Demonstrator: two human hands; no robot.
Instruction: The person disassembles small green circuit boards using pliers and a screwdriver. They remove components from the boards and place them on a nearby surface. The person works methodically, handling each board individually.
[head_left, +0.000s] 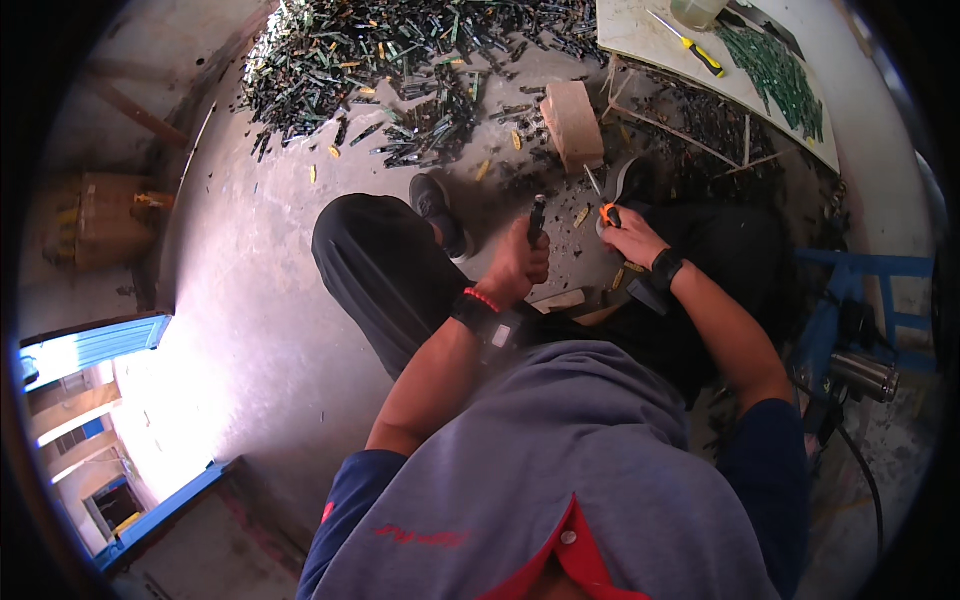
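Observation:
My left hand (pixel 518 262) is closed round a small dark stick-like piece (pixel 538 214), with one end standing up above the thumb. The kind of piece is too small to tell. To its right, my right hand (pixel 634 242) grips a screwdriver (pixel 609 213) with an orange and black handle. Its metal shaft points away from me, toward a reddish-brown block (pixel 574 125) on the floor. The two hands are apart, over the floor between my bent knees. Little yellow pieces (pixel 582 216) and dark crumbs lie below them.
A large heap of narrow dark and green strips (pixel 400 60) covers the far floor. At far right, a pale board (pixel 690 62) carries green strips (pixel 775 80), a yellow-black screwdriver (pixel 702 58) and a container (pixel 697 12). A blue metal frame (pixel 860 265) and a metal cylinder (pixel 865 376) stand right.

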